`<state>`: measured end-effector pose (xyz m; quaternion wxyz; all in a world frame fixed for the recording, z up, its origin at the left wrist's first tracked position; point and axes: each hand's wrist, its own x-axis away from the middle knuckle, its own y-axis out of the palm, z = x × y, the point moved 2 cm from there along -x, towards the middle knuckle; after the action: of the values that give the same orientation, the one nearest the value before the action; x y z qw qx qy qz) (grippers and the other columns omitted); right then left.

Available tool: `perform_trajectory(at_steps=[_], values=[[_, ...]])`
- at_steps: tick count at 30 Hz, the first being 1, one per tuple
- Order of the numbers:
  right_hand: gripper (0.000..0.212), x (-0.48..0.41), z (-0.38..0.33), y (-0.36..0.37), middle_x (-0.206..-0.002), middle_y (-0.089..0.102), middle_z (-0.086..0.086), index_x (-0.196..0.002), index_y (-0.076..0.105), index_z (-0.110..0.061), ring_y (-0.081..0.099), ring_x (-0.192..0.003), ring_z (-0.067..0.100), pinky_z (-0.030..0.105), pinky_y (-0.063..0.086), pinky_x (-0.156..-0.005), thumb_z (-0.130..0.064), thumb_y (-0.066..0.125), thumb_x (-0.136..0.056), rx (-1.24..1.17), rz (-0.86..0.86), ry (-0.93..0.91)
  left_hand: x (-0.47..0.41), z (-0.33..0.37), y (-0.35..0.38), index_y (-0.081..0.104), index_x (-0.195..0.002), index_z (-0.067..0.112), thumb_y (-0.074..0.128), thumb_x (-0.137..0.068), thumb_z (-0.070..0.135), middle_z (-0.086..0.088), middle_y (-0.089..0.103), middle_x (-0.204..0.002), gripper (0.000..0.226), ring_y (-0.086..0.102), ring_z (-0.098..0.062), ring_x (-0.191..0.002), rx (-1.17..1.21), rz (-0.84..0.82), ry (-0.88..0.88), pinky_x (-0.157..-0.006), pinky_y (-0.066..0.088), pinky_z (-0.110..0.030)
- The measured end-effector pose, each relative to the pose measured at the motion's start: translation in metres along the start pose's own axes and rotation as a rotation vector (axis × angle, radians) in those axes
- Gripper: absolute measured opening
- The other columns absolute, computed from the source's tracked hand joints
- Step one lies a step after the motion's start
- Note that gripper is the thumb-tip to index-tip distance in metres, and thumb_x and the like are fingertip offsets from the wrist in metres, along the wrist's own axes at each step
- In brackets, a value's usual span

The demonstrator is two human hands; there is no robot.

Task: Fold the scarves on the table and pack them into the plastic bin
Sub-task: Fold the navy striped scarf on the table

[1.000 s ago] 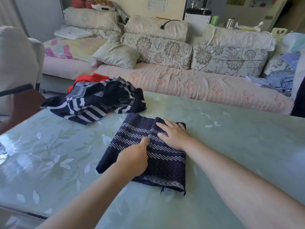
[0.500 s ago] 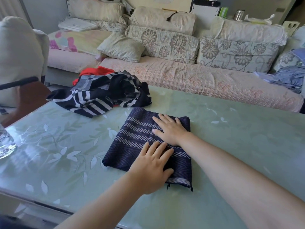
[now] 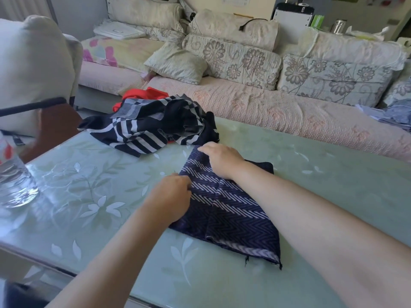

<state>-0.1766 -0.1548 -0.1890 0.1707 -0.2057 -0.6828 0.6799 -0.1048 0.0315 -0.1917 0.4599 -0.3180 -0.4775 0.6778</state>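
Navy zigzag scarf [image 3: 233, 210] lies folded into a rough rectangle near the middle of the pale green glass-topped surface [image 3: 329, 174], its frayed corner toward the near edge. Left hand [image 3: 170, 197] sits at the scarf's left edge, fingers curled in and gripping the fabric there. Right hand [image 3: 222, 160] is at the far left corner, fingers bent down and pinching the cloth – its forearm crosses over the scarf's right half. The fabric bunches up a little between the two hands.

Just beyond the right hand is a crumpled striped scarf [image 3: 146, 132], dark navy with grey-white bands, unfolded, almost touching the navy one. Red cloth [image 3: 151, 94] pokes out from behind the pile. Clear water bottle [image 3: 15, 181] stands at the surface's left edge, well apart from the scarves. Behind – a sofa [image 3: 289, 116] with floral cushions, and a padded chair [image 3: 33, 70] on the left
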Motion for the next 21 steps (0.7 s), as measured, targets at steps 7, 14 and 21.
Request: perform_trajectory(at_steps=[7, 14, 21], values=[[0.073, -0.042, -0.024, -0.002, -0.163, 0.025, -0.009, -0.155, 0.031, -0.031, 0.031, -0.146, 0.013, 0.031, 0.042, -0.103, 0.007, 0.045, -0.093, 0.262, -0.118, -0.196, -0.006, -0.023, 0.002, 0.047, -0.095, 0.012, 0.054, -0.093, 0.020, -0.005, 0.050, -0.093, 0.011, 0.054, -0.024, -0.088, -0.080, -0.020, -0.149, -0.070, 0.045, -0.034], [0.038, -0.041, -0.012, -0.019, -0.128, 0.052, 0.003, -0.121, 0.066, -0.024, 0.061, -0.107, 0.031, 0.035, 0.043, -0.072, -0.005, 0.048, -0.094, 0.335, -0.039, -0.202, -0.007, -0.019, -0.007, 0.040, -0.074, 0.017, 0.053, -0.089, 0.026, 0.001, 0.047, -0.077, 0.022, 0.049, -0.018, -0.071, -0.124, -0.109, -0.186, -0.050, 0.032, -0.025], [0.032, 0.010, 0.053, -0.050, -0.100, 0.071, 0.004, -0.098, 0.074, -0.017, 0.063, -0.092, 0.032, 0.039, 0.051, -0.076, 0.004, 0.055, -0.083, 0.067, 0.128, -0.081, 0.007, 0.035, -0.027, 0.054, -0.095, 0.021, 0.055, -0.087, 0.030, 0.004, 0.055, -0.085, 0.012, 0.054, -0.016, -0.077, 0.172, -0.038, -0.027, -0.059, 0.043, -0.028]])
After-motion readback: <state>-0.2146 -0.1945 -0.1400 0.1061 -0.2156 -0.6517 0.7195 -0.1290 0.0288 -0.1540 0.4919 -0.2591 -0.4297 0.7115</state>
